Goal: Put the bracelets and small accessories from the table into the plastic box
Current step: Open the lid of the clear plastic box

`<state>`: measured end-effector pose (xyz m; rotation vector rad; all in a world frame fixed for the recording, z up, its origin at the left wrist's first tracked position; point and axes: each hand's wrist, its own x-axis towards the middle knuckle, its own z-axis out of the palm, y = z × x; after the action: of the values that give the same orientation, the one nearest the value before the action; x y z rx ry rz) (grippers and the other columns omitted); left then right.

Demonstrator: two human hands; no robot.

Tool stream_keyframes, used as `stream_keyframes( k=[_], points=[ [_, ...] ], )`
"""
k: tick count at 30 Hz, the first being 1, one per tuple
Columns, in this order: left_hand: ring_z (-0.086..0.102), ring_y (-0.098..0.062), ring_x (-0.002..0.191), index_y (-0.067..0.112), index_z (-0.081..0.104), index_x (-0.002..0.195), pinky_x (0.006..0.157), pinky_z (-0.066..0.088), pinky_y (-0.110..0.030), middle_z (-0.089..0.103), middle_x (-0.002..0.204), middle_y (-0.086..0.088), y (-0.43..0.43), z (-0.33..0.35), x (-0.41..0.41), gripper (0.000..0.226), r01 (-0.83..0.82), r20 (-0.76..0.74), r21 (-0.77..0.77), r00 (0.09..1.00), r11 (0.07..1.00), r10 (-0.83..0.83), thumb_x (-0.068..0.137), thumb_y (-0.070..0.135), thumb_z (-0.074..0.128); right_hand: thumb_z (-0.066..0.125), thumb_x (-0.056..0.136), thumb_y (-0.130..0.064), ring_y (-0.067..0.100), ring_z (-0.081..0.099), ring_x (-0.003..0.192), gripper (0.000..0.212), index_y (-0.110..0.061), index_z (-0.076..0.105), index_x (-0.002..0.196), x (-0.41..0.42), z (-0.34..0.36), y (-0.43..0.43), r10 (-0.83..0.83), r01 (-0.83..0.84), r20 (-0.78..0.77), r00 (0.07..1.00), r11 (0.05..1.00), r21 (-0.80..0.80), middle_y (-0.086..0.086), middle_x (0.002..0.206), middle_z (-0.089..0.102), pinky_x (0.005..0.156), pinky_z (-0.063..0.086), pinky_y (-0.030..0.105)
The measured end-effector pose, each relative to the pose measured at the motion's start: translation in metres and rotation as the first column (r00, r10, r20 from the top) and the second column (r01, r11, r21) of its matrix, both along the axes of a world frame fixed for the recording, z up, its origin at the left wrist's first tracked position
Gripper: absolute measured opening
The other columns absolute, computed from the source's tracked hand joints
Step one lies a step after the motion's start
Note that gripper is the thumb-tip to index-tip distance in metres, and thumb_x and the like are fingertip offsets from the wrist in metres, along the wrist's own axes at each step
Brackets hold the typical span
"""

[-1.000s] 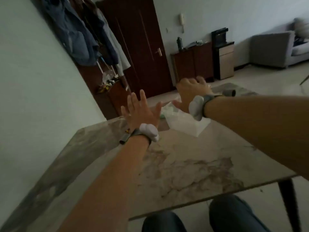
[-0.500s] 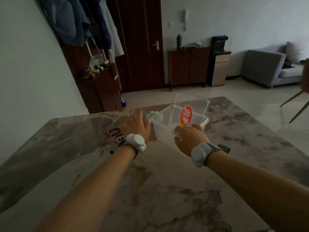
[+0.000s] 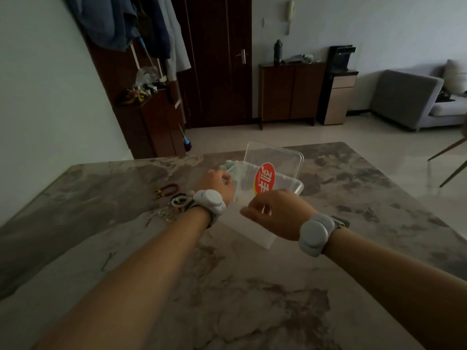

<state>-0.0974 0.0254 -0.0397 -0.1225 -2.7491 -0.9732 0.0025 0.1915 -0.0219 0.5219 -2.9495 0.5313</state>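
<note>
Head view: marble table, dim room; both hands gripping plastic box.

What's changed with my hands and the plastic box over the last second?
Both hands drew back from a far reach to the plastic box. The left hand now grips its left wall; the right hand pinches its near rim. The lid stands open. The bracelets lie on the table, not yet picked up.
</note>
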Motion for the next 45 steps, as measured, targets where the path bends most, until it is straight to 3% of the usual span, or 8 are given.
stream_keyframes(
  k=[6,9,15,19,29,34,37,45],
  points=[
    [0.061,-0.031,0.111,0.010,0.071,0.107,0.094,0.051,-0.035,0.061,0.126,-0.010,-0.006,0.001,0.000,0.025,0.059,0.040,-0.093,0.998,0.994,-0.055,0.090,0.011,0.052,0.057,0.092,-0.043,0.024,0.041,0.128,0.035,-0.024,0.062,0.121,-0.035,0.028,0.026,-0.226,0.245,-0.355,0.907,0.969,0.010,0.001,0.138,0.045,0.110,0.035,0.042],
    [0.062,-0.029,0.110,0.012,0.072,0.106,0.095,0.051,-0.038,0.062,0.125,-0.009,-0.008,0.000,0.000,0.026,0.062,0.029,-0.094,0.998,0.994,-0.060,0.092,0.013,0.050,0.059,0.092,-0.031,0.029,0.034,0.137,0.050,-0.022,0.047,0.139,-0.049,0.032,0.036,-0.321,0.320,-0.320,0.892,0.946,-0.057,0.005,0.149,0.035,0.115,0.032,0.047],
    [0.060,-0.028,0.115,0.011,0.070,0.114,0.097,0.048,-0.031,0.061,0.131,-0.011,-0.008,0.002,-0.003,0.028,0.085,0.058,-0.117,0.995,0.989,-0.078,0.094,0.011,0.049,0.050,0.095,-0.013,0.029,0.059,0.106,0.041,-0.013,0.045,0.136,-0.060,0.020,0.050,-0.419,0.410,-0.062,0.906,0.904,-0.123,0.012,0.130,0.054,0.087,0.051,0.037],
    [0.061,-0.029,0.114,0.009,0.068,0.115,0.099,0.048,-0.035,0.062,0.130,-0.012,-0.007,0.003,-0.006,0.026,0.101,0.073,-0.149,0.993,0.984,-0.090,0.094,0.011,0.053,0.046,0.099,-0.018,0.021,0.062,0.084,0.027,-0.014,0.057,0.123,-0.063,0.025,0.053,-0.402,0.388,-0.091,0.911,0.911,-0.140,0.009,0.108,0.067,0.077,0.054,0.033],
    [0.046,-0.017,0.089,0.016,0.047,0.104,0.077,0.036,-0.022,0.047,0.097,-0.002,-0.006,-0.005,-0.015,0.016,0.024,-0.005,-0.027,1.000,0.999,-0.024,0.095,0.003,0.046,0.040,0.099,-0.020,0.024,0.063,0.088,0.029,-0.013,0.059,0.119,-0.071,0.069,0.059,-0.489,0.319,-0.203,0.848,0.779,-0.540,0.007,0.101,0.066,0.076,0.054,0.036],
    [0.050,-0.023,0.090,0.013,0.043,0.112,0.077,0.036,-0.028,0.048,0.103,-0.004,-0.006,-0.004,-0.009,0.023,-0.007,-0.018,-0.079,1.000,0.997,0.006,0.091,0.009,0.052,0.043,0.094,-0.016,0.033,0.065,0.088,0.020,-0.016,0.051,0.112,-0.067,0.073,0.068,-0.585,0.365,-0.056,0.809,0.576,-0.731,0.012,0.101,0.063,0.076,0.058,0.050],
    [0.056,-0.029,0.091,0.004,0.048,0.120,0.080,0.046,-0.036,0.058,0.111,-0.011,-0.006,-0.007,-0.009,0.030,-0.039,-0.002,-0.024,0.999,0.999,0.039,0.090,0.009,0.051,0.044,0.079,-0.021,0.042,0.061,0.104,0.049,-0.012,0.043,0.128,-0.075,0.065,0.083,-0.577,0.466,0.178,0.797,0.399,-0.790,0.024,0.122,0.056,0.085,0.054,0.058],
    [0.051,-0.024,0.078,0.003,0.052,0.112,0.069,0.041,-0.032,0.058,0.099,-0.013,-0.009,-0.007,-0.006,0.024,-0.081,0.034,0.018,0.996,0.997,0.080,0.091,0.015,0.052,0.048,0.096,0.000,0.038,0.057,0.112,0.064,-0.025,0.023,0.149,-0.053,-0.004,0.103,-0.440,0.554,0.470,0.765,0.079,-0.829,0.019,0.143,0.042,0.073,0.059,0.043]
  ],
)
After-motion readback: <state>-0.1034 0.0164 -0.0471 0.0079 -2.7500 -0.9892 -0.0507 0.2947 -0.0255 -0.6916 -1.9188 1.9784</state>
